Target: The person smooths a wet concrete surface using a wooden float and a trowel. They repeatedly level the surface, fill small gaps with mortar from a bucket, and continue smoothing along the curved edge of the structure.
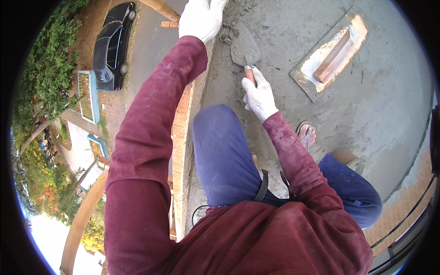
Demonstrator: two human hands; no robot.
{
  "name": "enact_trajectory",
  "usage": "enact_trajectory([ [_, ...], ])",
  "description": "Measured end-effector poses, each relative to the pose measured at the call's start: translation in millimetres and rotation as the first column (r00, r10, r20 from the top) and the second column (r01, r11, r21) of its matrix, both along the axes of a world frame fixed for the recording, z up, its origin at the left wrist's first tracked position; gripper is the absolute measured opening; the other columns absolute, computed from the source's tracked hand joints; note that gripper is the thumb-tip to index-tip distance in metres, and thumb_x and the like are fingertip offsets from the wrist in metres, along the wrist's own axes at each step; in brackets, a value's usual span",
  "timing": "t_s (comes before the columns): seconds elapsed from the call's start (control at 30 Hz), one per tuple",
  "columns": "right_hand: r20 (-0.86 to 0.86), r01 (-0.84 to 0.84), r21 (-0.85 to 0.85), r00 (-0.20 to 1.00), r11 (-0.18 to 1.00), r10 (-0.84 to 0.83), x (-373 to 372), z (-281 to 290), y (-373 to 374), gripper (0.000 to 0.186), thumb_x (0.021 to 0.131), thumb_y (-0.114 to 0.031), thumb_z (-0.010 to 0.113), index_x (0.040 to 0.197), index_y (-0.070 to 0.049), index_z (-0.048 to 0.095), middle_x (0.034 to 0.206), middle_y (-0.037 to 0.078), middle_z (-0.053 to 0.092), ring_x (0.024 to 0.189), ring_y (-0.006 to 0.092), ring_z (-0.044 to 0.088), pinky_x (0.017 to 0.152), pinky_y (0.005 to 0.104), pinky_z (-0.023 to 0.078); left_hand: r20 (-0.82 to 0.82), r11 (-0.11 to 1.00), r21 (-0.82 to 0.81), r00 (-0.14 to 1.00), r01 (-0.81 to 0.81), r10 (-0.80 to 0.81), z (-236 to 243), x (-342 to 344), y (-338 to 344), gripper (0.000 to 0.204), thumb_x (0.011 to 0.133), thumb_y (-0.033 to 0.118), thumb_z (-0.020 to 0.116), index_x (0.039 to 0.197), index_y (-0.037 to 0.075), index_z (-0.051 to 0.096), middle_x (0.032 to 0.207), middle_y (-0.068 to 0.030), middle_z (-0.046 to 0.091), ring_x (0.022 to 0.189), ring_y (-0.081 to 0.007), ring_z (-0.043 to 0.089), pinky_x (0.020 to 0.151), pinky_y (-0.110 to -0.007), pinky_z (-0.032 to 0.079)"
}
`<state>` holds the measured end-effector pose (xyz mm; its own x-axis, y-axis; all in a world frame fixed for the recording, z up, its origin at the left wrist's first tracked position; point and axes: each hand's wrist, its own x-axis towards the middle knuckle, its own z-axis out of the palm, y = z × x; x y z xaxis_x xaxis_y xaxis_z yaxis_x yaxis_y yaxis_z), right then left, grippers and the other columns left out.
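My right hand (261,95), in a white glove, is closed round the wooden handle of a pointed trowel (246,48). The trowel's blade is smeared with grey mortar and lies against the wet, rough mortar (279,41) of the slab. At the top edge of the view, my left hand (200,22), also white-gloved, reaches over the slab's left edge beside lumps of mortar. Its fingers look stretched and apart, though the view cuts off their tips. To the right of the trowel, a mortar-smeared wooden float (303,74) rests on the slab with its block handle up.
The slab's left edge, lined with a board (183,123), drops to a road below with a black car (111,46) and trees (52,55). Wooden poles (87,215) stand outside it. My sandaled foot (306,133) is on the slab. Cables (408,201) run at lower right.
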<state>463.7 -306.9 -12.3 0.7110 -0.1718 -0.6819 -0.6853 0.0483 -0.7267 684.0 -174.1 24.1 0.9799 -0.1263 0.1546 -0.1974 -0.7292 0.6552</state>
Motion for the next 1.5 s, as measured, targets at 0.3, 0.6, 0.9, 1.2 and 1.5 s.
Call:
enact_trajectory([
  [0.3, 0.149, 0.05, -0.054, 0.988, 0.997, -0.042, 3, -68, 63, 0.067, 0.103, -0.022, 0.061, 0.162, -0.007, 0.035, 0.099, 0.01, 0.065, 0.061, 0.0143, 0.062, 0.051, 0.0325, 0.052, 0.235, 0.894, 0.42, 0.932, 0.158, -0.276, -27, 7, 12, 0.036, 0.105, 0.019, 0.048, 0.133, 0.0, 0.06, 0.132, -0.0317, 0.061, 0.117, -0.0476, 0.06, 0.102, -0.053, 0.05],
  [0.6, 0.047, 0.144, 0.281, 0.985, 0.949, -0.163, 36, -30, 21, 0.065, 0.102, -0.019, 0.06, 0.162, -0.012, 0.037, 0.096, 0.006, 0.062, 0.057, 0.0124, 0.059, 0.046, 0.0309, 0.053, -0.006, 0.996, 0.081, 0.999, 0.044, -0.044, -20, 5, 2, 0.063, 0.11, 0.047, 0.044, 0.153, 0.001, 0.05, 0.151, -0.0241, 0.056, 0.14, -0.0405, 0.052, 0.119, -0.045, 0.04],
  [0.9, 0.055, 0.245, 0.34, 0.959, 0.908, -0.279, -41, 52, -29, 0.068, 0.103, -0.024, 0.062, 0.164, -0.013, 0.035, 0.096, 0.007, 0.062, 0.063, 0.0143, 0.061, 0.047, 0.0289, 0.051, 0.081, 0.998, 0.036, 0.995, 0.055, -0.058, -37, 15, 19, 0.065, 0.11, 0.047, 0.044, 0.152, -0.002, 0.051, 0.146, -0.0297, 0.058, 0.137, -0.0446, 0.055, 0.117, -0.046, 0.042],
  [1.2, 0.09, 0.689, 0.28, 0.674, 0.668, -0.733, -226, 203, -104, 0.071, 0.104, -0.025, 0.063, 0.166, -0.017, 0.028, 0.101, 0.009, 0.061, 0.066, 0.0181, 0.062, 0.049, 0.0297, 0.052, 0.098, 0.992, 0.067, 0.989, 0.104, -0.111, -41, 26, 19, 0.063, 0.113, 0.043, 0.04, 0.147, -0.01, 0.052, 0.143, -0.034, 0.059, 0.136, -0.0461, 0.055, 0.116, -0.045, 0.04],
  [1.5, -0.205, 0.432, 0.878, -0.05, -0.206, -0.978, -322, 217, -143, 0.031, 0.11, -0.037, 0.051, 0.118, -0.006, 0.052, 0.088, 0.005, 0.054, 0.051, 0.0125, 0.047, 0.04, 0.0264, 0.04, -0.011, 0.992, -0.008, 0.992, 0.123, -0.124, -54, 38, 31, 0.065, 0.113, 0.042, 0.041, 0.146, -0.014, 0.05, 0.144, -0.0347, 0.058, 0.137, -0.0455, 0.055, 0.116, -0.045, 0.04],
])
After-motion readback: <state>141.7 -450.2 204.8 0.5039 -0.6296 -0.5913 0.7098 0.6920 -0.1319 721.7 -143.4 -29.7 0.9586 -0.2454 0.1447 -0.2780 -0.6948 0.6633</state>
